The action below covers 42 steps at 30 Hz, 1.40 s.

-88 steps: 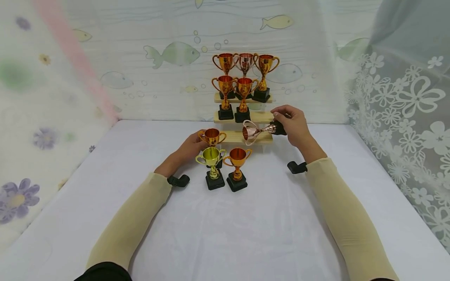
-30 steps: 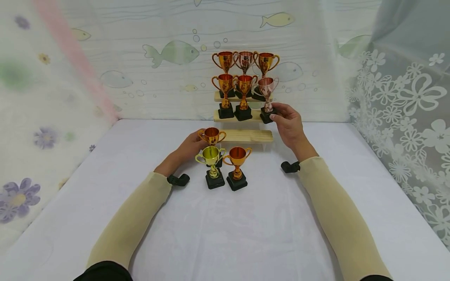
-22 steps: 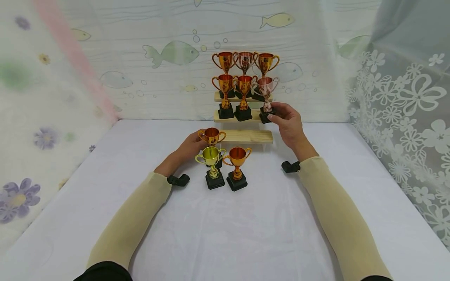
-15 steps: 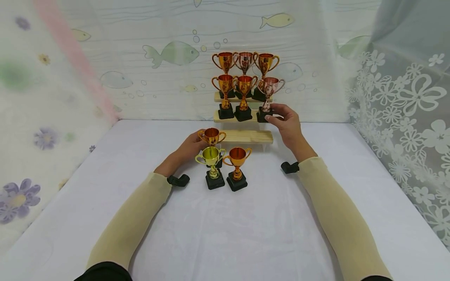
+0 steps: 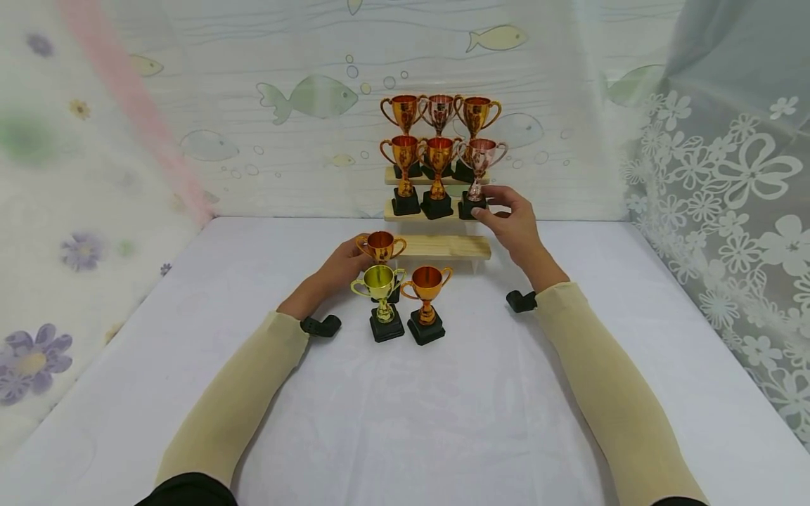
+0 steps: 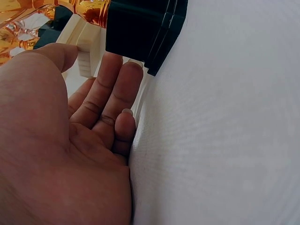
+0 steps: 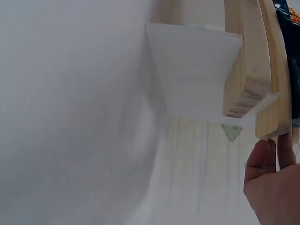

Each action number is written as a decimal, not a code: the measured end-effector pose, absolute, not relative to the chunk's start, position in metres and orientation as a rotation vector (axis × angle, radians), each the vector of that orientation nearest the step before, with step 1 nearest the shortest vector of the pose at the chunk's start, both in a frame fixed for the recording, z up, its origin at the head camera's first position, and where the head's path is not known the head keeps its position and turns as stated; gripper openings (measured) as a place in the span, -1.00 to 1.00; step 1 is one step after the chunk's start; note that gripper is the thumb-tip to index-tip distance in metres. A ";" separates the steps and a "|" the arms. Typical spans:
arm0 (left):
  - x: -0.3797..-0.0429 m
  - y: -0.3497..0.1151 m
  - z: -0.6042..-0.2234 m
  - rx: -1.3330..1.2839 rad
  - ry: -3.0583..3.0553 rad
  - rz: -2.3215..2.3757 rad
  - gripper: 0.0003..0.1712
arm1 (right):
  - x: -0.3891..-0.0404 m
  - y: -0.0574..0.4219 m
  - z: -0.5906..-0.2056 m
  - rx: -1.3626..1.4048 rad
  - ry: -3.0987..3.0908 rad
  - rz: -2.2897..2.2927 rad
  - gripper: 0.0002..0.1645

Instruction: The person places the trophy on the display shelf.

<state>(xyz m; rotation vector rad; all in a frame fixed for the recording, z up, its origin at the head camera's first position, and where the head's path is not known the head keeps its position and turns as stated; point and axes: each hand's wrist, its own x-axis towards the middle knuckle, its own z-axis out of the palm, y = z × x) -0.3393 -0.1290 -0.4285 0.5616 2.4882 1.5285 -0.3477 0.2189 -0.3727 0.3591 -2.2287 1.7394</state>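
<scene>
We note the right hand (image 5: 515, 223) — fingers grasping the pink trophy (image 5: 481, 154) at the middle shelf (image 5: 406, 218); left hand (image 5: 342, 267) — fingers relaxed beside an orange trophy (image 5: 380, 247).

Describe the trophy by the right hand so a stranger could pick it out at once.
At the back of the white table stands a three-tier rack. Look at the right end of its middle shelf, where the right hand pinches a black base. That base carries the pink trophy; its two neighbours on this shelf are orange-gold.

The pinkish metallic trophy (image 5: 478, 166) has a black base (image 5: 469, 206).
</scene>
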 end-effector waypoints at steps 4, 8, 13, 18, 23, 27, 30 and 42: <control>-0.338 -0.129 -0.429 0.564 2.484 1.536 -0.50 | -0.347 0.222 -0.370 0.338 -2.232 1.722 -0.39; -0.338 -0.128 -0.429 0.574 2.470 1.544 -0.50 | -0.346 0.229 -0.366 0.240 -2.191 1.707 -0.53; -0.336 -0.129 -0.426 0.574 2.523 1.502 -0.49 | -0.340 0.238 -0.356 0.259 -2.046 1.762 -0.80; -0.335 -0.129 -0.424 0.583 2.535 1.495 -0.48 | -0.329 0.243 -0.338 0.459 -2.011 1.817 -0.88; -0.337 -0.130 -0.426 0.577 2.529 1.500 -0.47 | -0.317 0.241 -0.323 0.678 -2.142 1.748 -0.81; -0.338 -0.130 -0.428 0.577 2.517 1.503 -0.48 | -0.304 0.234 -0.312 0.838 -2.280 1.615 -0.80; -0.339 -0.129 -0.429 0.581 2.520 1.498 -0.48 | -0.287 0.224 -0.298 0.965 -2.404 1.470 -0.86; -0.336 -0.130 -0.428 0.572 2.537 1.484 -0.47 | -0.284 0.209 -0.300 1.356 -2.733 1.224 -0.85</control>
